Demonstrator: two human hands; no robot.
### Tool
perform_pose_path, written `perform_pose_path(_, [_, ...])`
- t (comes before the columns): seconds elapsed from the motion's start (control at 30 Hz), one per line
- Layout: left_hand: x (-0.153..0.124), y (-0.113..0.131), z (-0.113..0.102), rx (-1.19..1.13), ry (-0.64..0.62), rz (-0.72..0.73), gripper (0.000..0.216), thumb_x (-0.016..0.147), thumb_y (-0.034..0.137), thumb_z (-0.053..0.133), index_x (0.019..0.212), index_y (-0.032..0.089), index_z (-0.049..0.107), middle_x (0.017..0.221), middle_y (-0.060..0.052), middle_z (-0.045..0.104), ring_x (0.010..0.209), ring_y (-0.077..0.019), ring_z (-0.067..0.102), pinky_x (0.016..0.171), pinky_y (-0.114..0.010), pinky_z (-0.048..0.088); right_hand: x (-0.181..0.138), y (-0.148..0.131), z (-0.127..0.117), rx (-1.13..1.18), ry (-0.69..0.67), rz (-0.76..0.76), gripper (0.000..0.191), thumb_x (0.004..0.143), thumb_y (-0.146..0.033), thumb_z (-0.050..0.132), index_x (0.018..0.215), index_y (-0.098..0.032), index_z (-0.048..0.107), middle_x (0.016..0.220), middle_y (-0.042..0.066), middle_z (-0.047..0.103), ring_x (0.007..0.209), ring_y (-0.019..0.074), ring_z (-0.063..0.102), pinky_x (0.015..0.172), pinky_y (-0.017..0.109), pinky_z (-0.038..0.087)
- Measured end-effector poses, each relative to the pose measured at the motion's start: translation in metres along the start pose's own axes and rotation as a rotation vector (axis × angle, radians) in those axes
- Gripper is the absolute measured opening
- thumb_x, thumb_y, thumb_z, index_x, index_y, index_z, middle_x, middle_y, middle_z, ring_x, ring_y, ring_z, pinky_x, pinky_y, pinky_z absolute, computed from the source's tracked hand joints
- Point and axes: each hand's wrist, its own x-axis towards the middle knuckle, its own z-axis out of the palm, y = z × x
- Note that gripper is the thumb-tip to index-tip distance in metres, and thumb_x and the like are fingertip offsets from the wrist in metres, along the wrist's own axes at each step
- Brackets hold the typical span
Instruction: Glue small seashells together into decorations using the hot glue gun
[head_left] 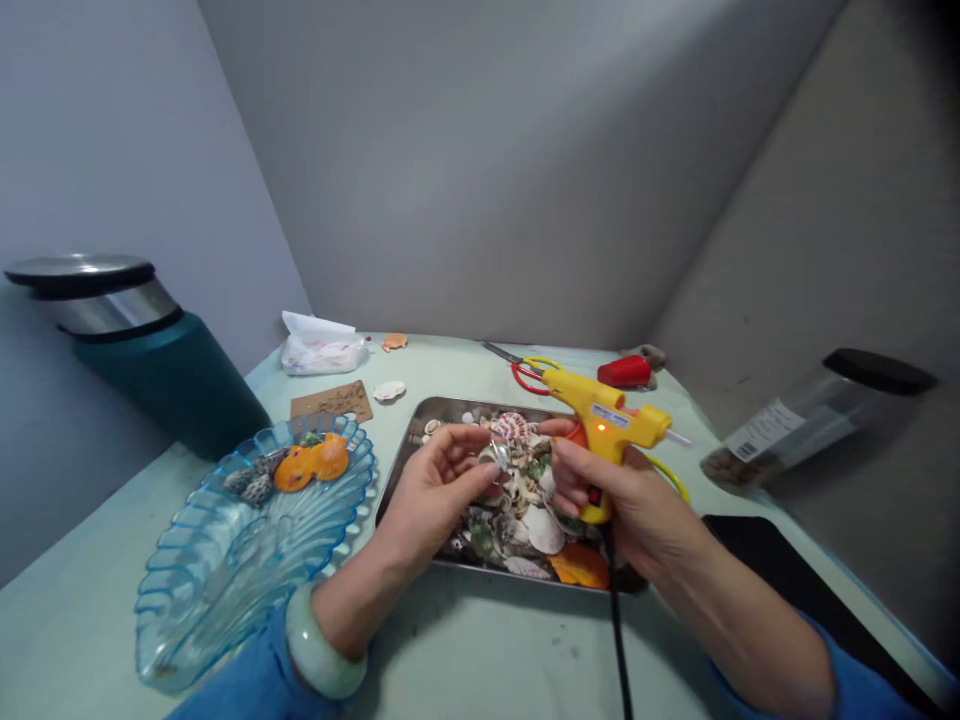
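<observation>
My left hand (439, 490) pinches a small, pale, shiny shell (495, 457) between thumb and fingers, above the metal tray (401, 470). A yellow glue gun (611, 425) is gripped in my right hand (637, 490), its orange light lit and its nozzle turned towards the left hand. A clear glue stick (681, 438) juts from the gun's rear, and a black cord (619, 630) runs down from its handle. Below both hands, the tray holds many shells, among them a white shell (543, 530) and an orange shell (581, 566). The hands hide part of the tray.
To the left, a blue glass dish (225, 560) holds orange shells (311, 463). Behind it stands a teal bottle (165, 380). Scissors (529, 367) and a red object (625, 372) lie at the back; a clear jar (795, 425) stands right, near a black mat (795, 590).
</observation>
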Motion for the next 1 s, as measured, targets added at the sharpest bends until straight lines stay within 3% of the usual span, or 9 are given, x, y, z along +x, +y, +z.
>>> perform_pose_path(0.1, [-0.002, 0.001, 0.002, -0.006, -0.042, -0.019, 0.027, 0.072, 0.02, 0.072, 0.096, 0.015, 0.061, 0.097, -0.004, 0.066, 0.081, -0.014, 0.063, 0.072, -0.028, 0.055, 0.011, 0.01, 0.011, -0.063, 0.086, -0.035, 0.03, 0.075, -0.031, 0.073, 0.1, -0.02, 0.062, 0.073, -0.002, 0.055, 0.057, 0.0092, 0.046, 0.049, 0.022, 0.04])
perform_pose_path(0.2, [-0.002, 0.001, 0.002, -0.017, -0.029, -0.046, 0.027, 0.074, 0.02, 0.071, 0.098, 0.016, 0.06, 0.09, -0.003, 0.068, 0.073, -0.0121, 0.064, 0.07, -0.027, 0.055, 0.015, 0.022, 0.013, -0.069, 0.125, -0.037, 0.033, 0.073, -0.033, 0.074, 0.102, -0.023, 0.061, 0.089, 0.0, 0.06, 0.061, 0.01, 0.05, 0.049, 0.023, 0.042])
perform_pose_path(0.33, [0.0, 0.001, 0.0, -0.009, -0.013, -0.088, 0.025, 0.074, 0.021, 0.072, 0.096, 0.016, 0.061, 0.083, -0.002, 0.07, 0.067, -0.011, 0.065, 0.066, -0.024, 0.055, 0.013, 0.027, 0.01, -0.084, 0.089, 0.045, 0.027, 0.074, -0.034, 0.073, 0.097, -0.023, 0.063, 0.081, -0.001, 0.061, 0.056, 0.009, 0.049, 0.048, 0.023, 0.041])
perform_pose_path(0.53, [0.008, 0.005, -0.012, 0.159, 0.192, 0.034, 0.027, 0.075, 0.026, 0.07, 0.098, 0.017, 0.062, 0.072, 0.001, 0.066, 0.063, -0.0112, 0.062, 0.059, -0.023, 0.052, 0.016, 0.014, 0.003, -0.222, 0.145, -0.034, 0.035, 0.074, -0.037, 0.073, 0.104, -0.022, 0.063, 0.088, 0.003, 0.064, 0.063, 0.0123, 0.053, 0.051, 0.025, 0.042])
perform_pose_path(0.73, [0.003, 0.001, -0.009, 0.456, 0.001, 0.084, 0.021, 0.076, 0.027, 0.068, 0.095, 0.018, 0.066, 0.069, 0.001, 0.062, 0.06, -0.0109, 0.055, 0.055, -0.022, 0.046, 0.015, 0.023, 0.006, -0.151, 0.101, 0.037, 0.029, 0.073, -0.033, 0.073, 0.098, -0.022, 0.063, 0.072, -0.001, 0.059, 0.059, 0.0126, 0.053, 0.048, 0.024, 0.042])
perform_pose_path(1.0, [0.003, 0.002, -0.004, 0.264, -0.04, 0.01, 0.022, 0.076, 0.023, 0.066, 0.096, 0.017, 0.061, 0.08, -0.002, 0.067, 0.072, -0.0137, 0.064, 0.071, -0.029, 0.053, 0.011, 0.021, 0.013, -0.105, 0.128, 0.06, 0.031, 0.07, -0.03, 0.074, 0.096, -0.019, 0.061, 0.069, -0.003, 0.059, 0.053, 0.0089, 0.051, 0.048, 0.022, 0.042])
